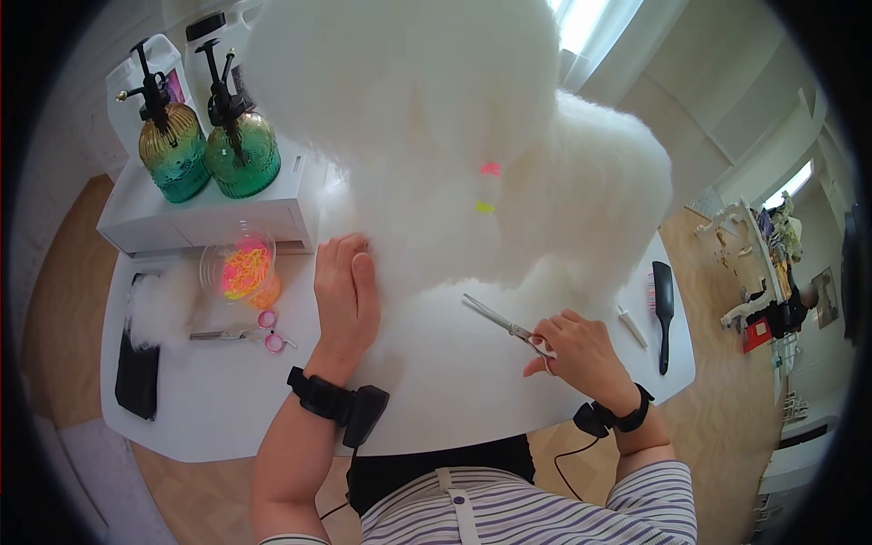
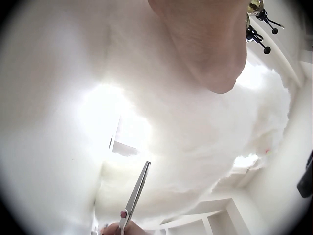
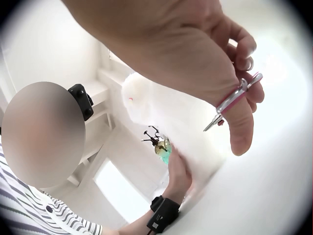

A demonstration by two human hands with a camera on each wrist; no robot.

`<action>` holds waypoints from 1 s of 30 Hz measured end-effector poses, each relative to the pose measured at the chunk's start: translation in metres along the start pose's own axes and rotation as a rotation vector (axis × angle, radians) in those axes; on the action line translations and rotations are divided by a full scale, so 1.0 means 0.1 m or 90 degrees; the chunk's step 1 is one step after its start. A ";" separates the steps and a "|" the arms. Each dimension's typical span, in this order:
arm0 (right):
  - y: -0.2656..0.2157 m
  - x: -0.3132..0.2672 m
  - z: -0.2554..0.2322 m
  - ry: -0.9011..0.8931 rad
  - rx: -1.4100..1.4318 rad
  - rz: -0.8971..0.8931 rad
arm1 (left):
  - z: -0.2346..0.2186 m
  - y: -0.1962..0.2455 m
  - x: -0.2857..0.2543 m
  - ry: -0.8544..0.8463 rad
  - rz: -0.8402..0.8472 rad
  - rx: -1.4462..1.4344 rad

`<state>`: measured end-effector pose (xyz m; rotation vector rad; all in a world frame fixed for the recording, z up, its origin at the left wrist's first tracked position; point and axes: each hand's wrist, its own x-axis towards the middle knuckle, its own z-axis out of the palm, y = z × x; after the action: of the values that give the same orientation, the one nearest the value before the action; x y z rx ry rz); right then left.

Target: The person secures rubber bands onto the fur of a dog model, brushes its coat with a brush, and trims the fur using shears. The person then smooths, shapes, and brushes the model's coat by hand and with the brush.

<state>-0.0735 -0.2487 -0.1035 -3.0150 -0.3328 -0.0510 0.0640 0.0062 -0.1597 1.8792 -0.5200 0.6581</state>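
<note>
A big mass of fluffy white fur [image 1: 409,182], rounded like a dog's coat, stands on the white table, with a small pink tie and a yellow-green tie in it. Against its lower left side rests my left hand [image 1: 345,286], fingers extended and touching the fur. My right hand [image 1: 581,350] holds a pair of scissors [image 1: 498,316], thumb and fingers through the rings. Their silver blades, nearly together, point up and left towards the fur's lower edge. In the left wrist view the scissors [image 2: 137,188] appear below the fur.
Left on the table [image 1: 409,413] are pink-handled scissors [image 1: 222,335], a cup of coloured bands [image 1: 243,270], a fur tuft and a black pouch [image 1: 136,381]. Two spray bottles [image 1: 241,154] stand on a white box. At right lie a brush [image 1: 664,313] and a white stick [image 1: 633,327].
</note>
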 end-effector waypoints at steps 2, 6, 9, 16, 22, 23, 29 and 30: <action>-0.05 0.00 0.02 0.027 -0.017 -0.006 | 0.00 0.00 0.00 -0.004 0.001 -0.001; -0.05 0.03 0.01 -0.002 -0.029 0.043 | 0.00 0.00 0.00 0.000 0.000 -0.003; 0.04 -0.01 0.04 -0.063 -0.013 0.105 | 0.00 0.00 -0.01 -0.004 -0.005 -0.001; 0.24 -0.21 0.09 0.079 -0.032 0.219 | 0.01 -0.02 -0.02 -0.004 -0.010 -0.002; 0.22 -0.27 0.08 0.100 -0.098 0.224 | 0.01 -0.01 -0.01 -0.013 -0.021 -0.004; 0.20 -0.26 0.08 0.101 -0.097 0.225 | 0.01 -0.01 -0.01 -0.014 -0.020 -0.004; 0.02 -0.17 0.12 -0.055 -0.028 0.159 | 0.01 -0.01 -0.01 -0.014 -0.019 0.003; -0.02 -0.14 0.13 -0.079 -0.013 0.110 | 0.01 -0.01 -0.01 -0.013 -0.017 0.001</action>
<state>-0.0875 -0.2488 -0.1171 -3.0607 -0.0821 0.1487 0.0641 0.0059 -0.1618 1.8928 -0.5068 0.6236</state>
